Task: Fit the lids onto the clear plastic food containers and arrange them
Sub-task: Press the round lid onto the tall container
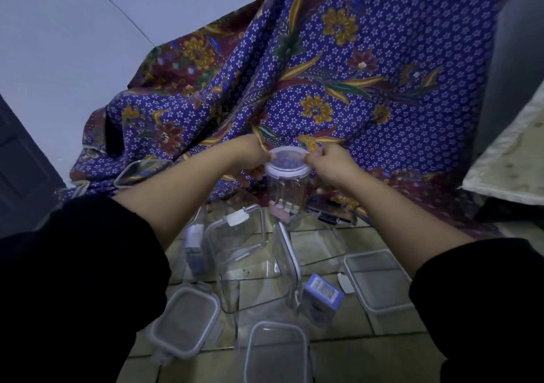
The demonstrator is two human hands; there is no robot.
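I hold a tall clear container (285, 190) upright in the air, with a round clear lid (287, 162) sitting on its mouth. My left hand (250, 159) grips the lid's left edge and the container's top. My right hand (332, 163) pinches the lid's right edge. A pink label lies inside the container at its bottom. Below on the tiled floor stand several clear containers: a large open one (250, 274) in the middle, a lidded one (185, 322) at the lower left, one (276, 353) at the bottom centre and a shallow one (376, 279) at the right.
A purple floral cloth (338, 73) drapes behind the containers. A dark-clipped lid (332, 213) and another clear lid (141, 172) lie at the cloth's edge. A small blue label card (322, 297) stands among the containers. A pale slab (512, 159) lies at the right.
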